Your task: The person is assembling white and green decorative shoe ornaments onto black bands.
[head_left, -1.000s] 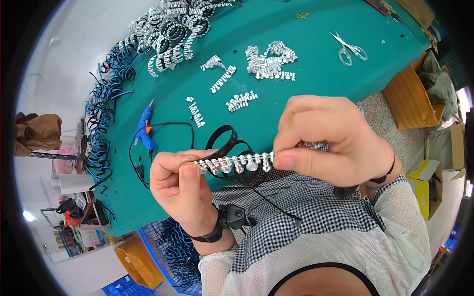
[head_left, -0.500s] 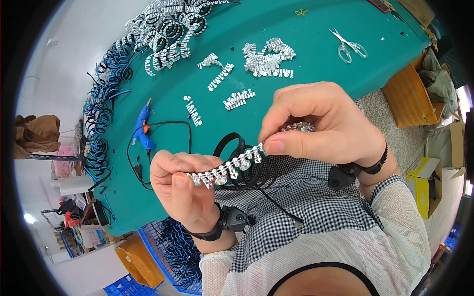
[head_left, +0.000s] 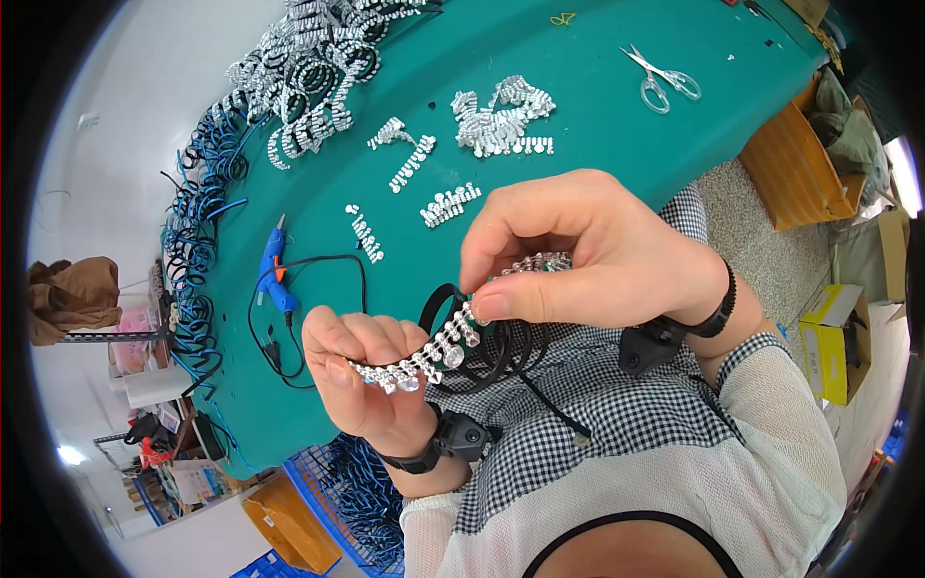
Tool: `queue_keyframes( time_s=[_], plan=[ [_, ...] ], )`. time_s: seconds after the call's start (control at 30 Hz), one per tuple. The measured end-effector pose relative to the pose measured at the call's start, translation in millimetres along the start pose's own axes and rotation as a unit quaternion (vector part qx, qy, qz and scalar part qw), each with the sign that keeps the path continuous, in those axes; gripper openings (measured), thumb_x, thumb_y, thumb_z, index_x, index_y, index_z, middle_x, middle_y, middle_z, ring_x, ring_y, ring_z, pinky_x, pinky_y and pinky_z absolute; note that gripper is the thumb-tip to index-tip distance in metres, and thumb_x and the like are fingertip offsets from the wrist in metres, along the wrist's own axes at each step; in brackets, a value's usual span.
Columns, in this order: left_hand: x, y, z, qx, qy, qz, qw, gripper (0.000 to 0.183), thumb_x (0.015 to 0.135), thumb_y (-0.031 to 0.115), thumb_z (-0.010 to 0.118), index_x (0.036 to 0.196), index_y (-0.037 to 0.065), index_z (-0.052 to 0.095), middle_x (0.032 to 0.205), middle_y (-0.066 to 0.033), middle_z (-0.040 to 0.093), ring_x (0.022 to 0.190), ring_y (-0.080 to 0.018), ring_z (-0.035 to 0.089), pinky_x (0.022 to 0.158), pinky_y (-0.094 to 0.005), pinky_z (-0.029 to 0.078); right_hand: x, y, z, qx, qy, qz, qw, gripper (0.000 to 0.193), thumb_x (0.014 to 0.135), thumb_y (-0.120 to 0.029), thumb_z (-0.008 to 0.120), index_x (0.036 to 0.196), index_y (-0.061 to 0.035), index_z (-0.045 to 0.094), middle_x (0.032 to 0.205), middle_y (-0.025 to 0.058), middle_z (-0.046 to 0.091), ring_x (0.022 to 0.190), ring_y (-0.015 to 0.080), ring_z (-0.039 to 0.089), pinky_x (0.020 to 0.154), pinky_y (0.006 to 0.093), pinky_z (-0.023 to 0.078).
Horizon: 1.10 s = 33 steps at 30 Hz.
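A strip of silver rhinestone trim [head_left: 449, 349] with hanging clear and pointed drops stretches between my two hands, sagging slightly. My left hand [head_left: 366, 358] pinches its lower left end between thumb and fingers. At the upper right, my right hand [head_left: 588, 255] grips the strip between thumb and forefinger, and more trim runs on beneath its palm. A black band [head_left: 443, 301] loops just behind the strip. Coils of black cord hang below my hands against my checked apron; whether they join the trim is hidden.
On the green table [head_left: 617, 144] lie scissors [head_left: 660, 79], a blue glue gun [head_left: 276, 275] with its cord, and several short trim pieces [head_left: 414, 164]. Coiled trim [head_left: 318, 77] and blue-black coils [head_left: 198, 212] line the far left edge. A blue basket [head_left: 313, 486] stands below; cardboard boxes [head_left: 795, 159] stand right.
My right hand has moved left and slightly down, closer to my left hand. The trim between them now spans a shorter gap and slopes more steeply. The view has shifted a little.
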<state>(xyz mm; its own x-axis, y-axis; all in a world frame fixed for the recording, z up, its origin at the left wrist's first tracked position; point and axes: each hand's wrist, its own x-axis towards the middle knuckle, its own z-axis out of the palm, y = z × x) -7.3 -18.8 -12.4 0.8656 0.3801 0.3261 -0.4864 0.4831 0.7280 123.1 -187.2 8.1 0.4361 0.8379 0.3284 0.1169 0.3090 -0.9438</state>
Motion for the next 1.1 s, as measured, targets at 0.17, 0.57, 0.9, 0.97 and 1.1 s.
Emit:
queue_keyframes(
  time_s=[0.17,0.57,0.9,0.97,1.1],
  plan=[
    [-0.5,-3.6,0.3,-0.027,-0.004,-0.014,1.0,0.024,0.081,0.019,0.062,0.079,0.007,0.041,0.06,-0.0074,0.051,0.05,-0.013,0.043,0.047,-0.0272,0.034,3.4,2.3,-0.7,0.0,-0.009,-0.004,1.0,0.015,0.077,-0.007,0.065,0.089,0.0008,0.061,0.079,0.0039,0.059,0.068,0.0087,0.053,0.062,0.0216,0.044],
    [3.4,-8.8,14.2,0.037,-0.018,0.014,0.999,0.013,0.086,0.014,0.056,0.087,0.003,0.05,0.08,-0.0134,0.062,0.069,-0.0213,0.061,0.068,-0.0362,0.051,18.8,48.6,-17.0,0.123,-0.115,-0.043,0.985,0.01,0.082,-0.011,0.06,0.086,-0.0034,0.063,0.084,0.0021,0.057,0.085,0.0111,0.049,0.077,0.0256,0.038],
    [10.9,2.9,9.1,-0.048,-0.07,0.015,0.996,0.051,0.091,0.038,0.041,0.106,-0.01,0.048,0.118,-0.0261,0.048,0.101,-0.0331,0.055,0.092,-0.0413,0.04,19.5,47.7,-13.0,0.23,-0.154,-0.01,0.961,0.019,0.077,-0.023,0.066,0.081,-0.0048,0.065,0.087,0.0034,0.047,0.086,0.0124,0.041,0.074,0.0233,0.034],
    [14.0,9.4,14.3,-0.011,0.04,0.094,0.995,0.051,0.091,0.036,0.042,0.11,-0.011,0.047,0.121,-0.0244,0.047,0.103,-0.0336,0.054,0.093,-0.0406,0.04,17.6,44.3,-13.8,0.261,-0.131,0.029,0.956,0.021,0.077,-0.025,0.067,0.081,-0.0045,0.065,0.087,0.0044,0.047,0.086,0.013,0.042,0.076,0.0243,0.034],
    [3.6,40.9,13.1,0.378,0.027,0.165,0.911,0.026,0.087,0.016,0.054,0.104,-0.004,0.056,0.114,-0.0205,0.053,0.096,-0.025,0.057,0.081,-0.0344,0.047,17.2,31.3,-17.5,0.143,-0.105,0.03,0.984,0.02,0.077,-0.024,0.067,0.079,-0.0039,0.063,0.085,0.0022,0.047,0.085,0.0131,0.041,0.077,0.0255,0.034]
  ],
)
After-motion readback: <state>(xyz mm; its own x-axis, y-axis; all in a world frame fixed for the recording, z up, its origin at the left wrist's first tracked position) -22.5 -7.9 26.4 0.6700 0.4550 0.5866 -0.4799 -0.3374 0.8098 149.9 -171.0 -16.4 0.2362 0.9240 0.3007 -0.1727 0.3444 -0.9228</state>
